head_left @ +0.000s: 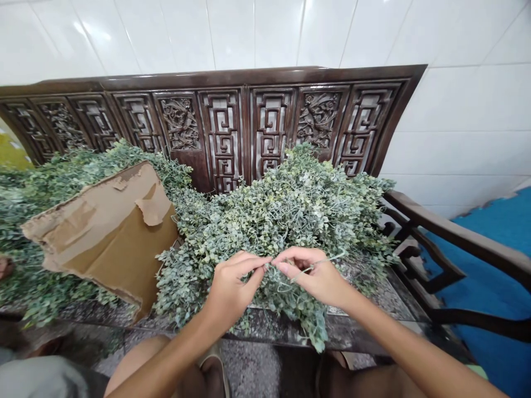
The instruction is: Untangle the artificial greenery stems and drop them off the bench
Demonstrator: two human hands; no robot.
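My left hand (235,282) and my right hand (316,275) meet fingertip to fingertip in the middle of the view. Both pinch a thin green artificial plant stem (286,282). One end of it sticks out past the right hand's thumb and fingers. Exactly where the left fingertips grip is too small to make out. Just behind and below the hands lies a big heap of artificial foliage (274,215), grey-green with small leaves. A leafy strand (313,326) hangs over the bench's front edge.
Behind the heap rises a carved dark wooden bench back (224,121), with an armrest (456,232) at right. A torn cardboard piece (112,243) leans between the heap and more foliage (25,193) at left. Part of another person's hand (5,267) shows at the left edge. Blue material (493,237) lies beyond the armrest.
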